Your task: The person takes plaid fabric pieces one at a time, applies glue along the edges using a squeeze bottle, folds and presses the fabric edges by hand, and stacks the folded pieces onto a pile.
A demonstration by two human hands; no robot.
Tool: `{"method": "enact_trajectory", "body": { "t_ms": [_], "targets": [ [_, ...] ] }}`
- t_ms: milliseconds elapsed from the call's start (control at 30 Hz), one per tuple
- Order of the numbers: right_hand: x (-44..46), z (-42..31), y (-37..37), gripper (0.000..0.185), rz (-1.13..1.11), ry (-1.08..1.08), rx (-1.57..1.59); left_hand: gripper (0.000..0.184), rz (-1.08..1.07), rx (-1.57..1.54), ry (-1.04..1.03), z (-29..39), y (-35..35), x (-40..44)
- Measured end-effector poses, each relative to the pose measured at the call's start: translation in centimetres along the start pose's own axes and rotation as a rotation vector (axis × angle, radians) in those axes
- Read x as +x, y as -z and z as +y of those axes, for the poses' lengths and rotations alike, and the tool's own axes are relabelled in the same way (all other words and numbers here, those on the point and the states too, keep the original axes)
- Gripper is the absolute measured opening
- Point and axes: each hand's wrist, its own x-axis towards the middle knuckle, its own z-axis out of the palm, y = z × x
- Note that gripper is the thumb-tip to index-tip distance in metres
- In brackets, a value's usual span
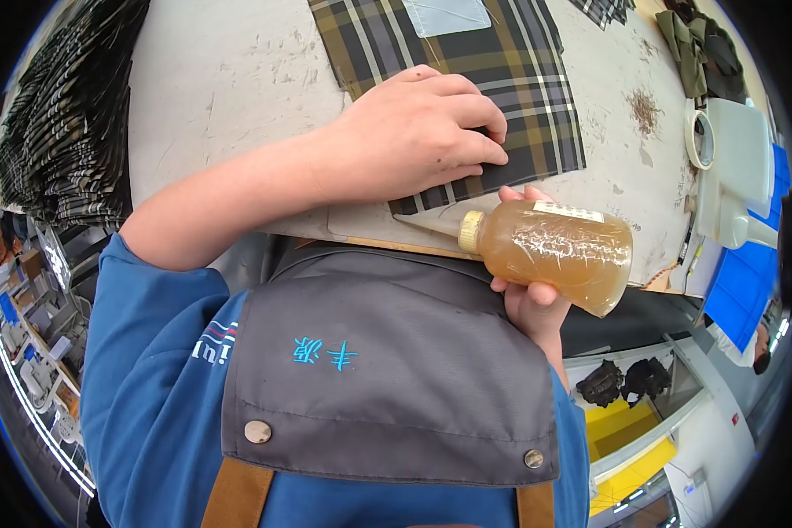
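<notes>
A pale, stained worktable [229,97] spreads across the upper half of the view, with a cluttered workroom [40,326] beyond it at 8 o'clock. The wearer's grey apron [396,370] fills 6 o'clock, just below the table edge. A tall stack of plaid fabric [70,123] stands at 10 o'clock. One plaid piece [532,92] lies flat from 12 to 1 o'clock, and the left hand [418,136] rests on it palm down, fingers loosely bent; I cannot tell whether they pinch the cloth. Toward 3 o'clock, the right hand [537,304] grasps an amber bottle [568,255] tilted onto its side over the table edge. Its tapered nozzle [431,231] points toward 9 o'clock, the tip just beside the plaid piece's near edge. A roll of tape [693,141] sits at 2 o'clock. A whitish patch [449,15] lies on the plaid piece at 12 o'clock. The bottle's yellow cap [471,232] is smaller still.
</notes>
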Motion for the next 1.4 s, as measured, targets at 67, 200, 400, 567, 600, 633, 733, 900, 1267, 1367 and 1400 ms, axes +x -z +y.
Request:
{"method": "enact_trajectory", "body": {
  "t_ms": [67, 200, 400, 567, 600, 633, 733, 900, 1267, 1367, 1400],
  "targets": [
    [0.0, 0.0, 0.4, 0.131, 0.004, 0.016, 0.002, 0.024, -0.010, 0.010, 0.000, 0.0, 0.0, 0.1],
    [0.2, 1.7, 3.6, 0.121, 0.129, 0.186, 0.059, 0.025, -0.038, 0.020, 0.008, 0.2, 0.4, 0.4],
    [1.8, 1.1, 8.7, 0.101, 0.467, 0.448, 0.224, 0.025, -0.087, 0.087, -0.029, 0.3, 0.5, 2.2],
    [1.7, 0.5, 10.6, 0.082, 0.411, 0.523, 0.207, 0.024, -0.082, 0.064, -0.100, 0.9, -0.7, 5.2],
    [1.8, 0.3, 10.5, 0.083, 0.430, 0.529, 0.170, 0.024, -0.083, 0.083, -0.109, 0.8, -1.0, 5.7],
    [1.9, 0.2, 10.3, 0.084, 0.449, 0.535, 0.134, 0.025, -0.085, 0.103, -0.117, 0.7, -1.3, 6.1],
    [2.0, -0.1, 9.9, 0.088, 0.473, 0.508, 0.110, 0.026, -0.089, 0.128, -0.102, 0.4, -2.1, 6.6],
    [2.0, 0.2, 9.7, 0.097, 0.436, 0.460, 0.083, 0.026, -0.098, 0.108, -0.086, 0.3, -2.0, 6.6],
    [1.4, 0.8, 7.3, 0.108, 0.293, 0.368, 0.148, 0.027, -0.042, 0.084, -0.090, 0.2, -1.2, 5.5],
    [1.3, 0.7, 6.2, 0.109, 0.277, 0.325, 0.147, 0.028, -0.075, 0.085, -0.044, 0.5, 0.4, 4.0],
    [1.3, 0.8, 6.0, 0.109, 0.255, 0.309, 0.155, 0.028, -0.093, 0.087, -0.012, 0.5, 0.7, 3.4]
  ]
}}
